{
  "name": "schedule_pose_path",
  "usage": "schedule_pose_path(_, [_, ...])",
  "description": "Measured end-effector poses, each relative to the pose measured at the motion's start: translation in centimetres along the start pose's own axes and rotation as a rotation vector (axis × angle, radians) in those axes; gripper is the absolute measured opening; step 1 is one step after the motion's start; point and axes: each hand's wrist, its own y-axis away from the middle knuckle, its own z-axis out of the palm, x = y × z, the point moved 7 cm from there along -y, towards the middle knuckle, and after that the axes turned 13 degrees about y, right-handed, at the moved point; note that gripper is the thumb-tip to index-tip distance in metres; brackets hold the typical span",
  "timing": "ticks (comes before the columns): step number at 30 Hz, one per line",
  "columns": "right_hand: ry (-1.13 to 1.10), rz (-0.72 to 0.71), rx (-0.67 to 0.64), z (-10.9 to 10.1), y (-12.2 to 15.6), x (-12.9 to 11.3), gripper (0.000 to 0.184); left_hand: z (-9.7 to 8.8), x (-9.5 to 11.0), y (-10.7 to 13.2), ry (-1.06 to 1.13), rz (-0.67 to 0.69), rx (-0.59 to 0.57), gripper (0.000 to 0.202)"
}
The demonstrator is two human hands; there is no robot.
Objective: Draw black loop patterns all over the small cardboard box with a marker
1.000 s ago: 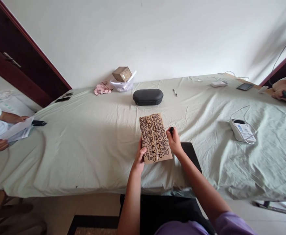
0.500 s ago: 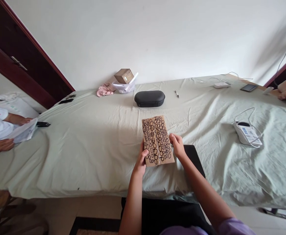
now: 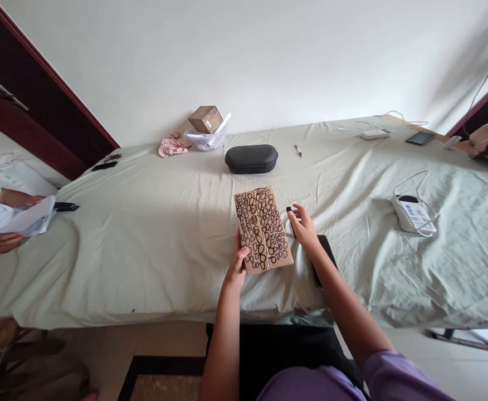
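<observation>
A brown cardboard box (image 3: 264, 229) is tilted up in front of me, its face covered with black hand-drawn loops and a taped seam down the middle. My left hand (image 3: 238, 260) is closed on its lower left edge, thumb on the drawn face. Just right of the box, my right hand (image 3: 305, 225) holds a black marker (image 3: 289, 211), its dark end showing beyond the fingers and the rest mostly hidden. Below that hand and forearm lies a flat black object (image 3: 328, 250), partly covered. Beyond the box sits a black zip case (image 3: 251, 159).
A pen (image 3: 298, 150) lies right of the case. At the wall stand a pink cloth (image 3: 172, 145) and a plastic tub (image 3: 206, 141) carrying a small carton (image 3: 205, 119). A white corded device (image 3: 413, 214) lies right. People sit at both ends, one holding papers (image 3: 30, 217).
My right hand has lifted slightly and its fingers have opened out, exposing the marker's dark end. The box has turned a little in my left hand. The view has shifted slightly.
</observation>
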Motion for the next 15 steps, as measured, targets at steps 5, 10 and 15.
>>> schedule_pose_path(5, [0.205,0.002,0.019,-3.7,2.2,2.7,0.063,0.3,0.0,0.3,0.007,0.008,-0.032,0.092])
schedule_pose_path(10, [0.556,0.016,0.023,-7.8,7.6,5.5,0.046,0.6,0.4,0.5,-0.005,0.026,-0.017,0.094])
schedule_pose_path(15, [0.855,0.026,0.058,-9.2,12.2,6.5,0.065,0.7,0.4,0.5,-0.001,0.012,0.001,0.092])
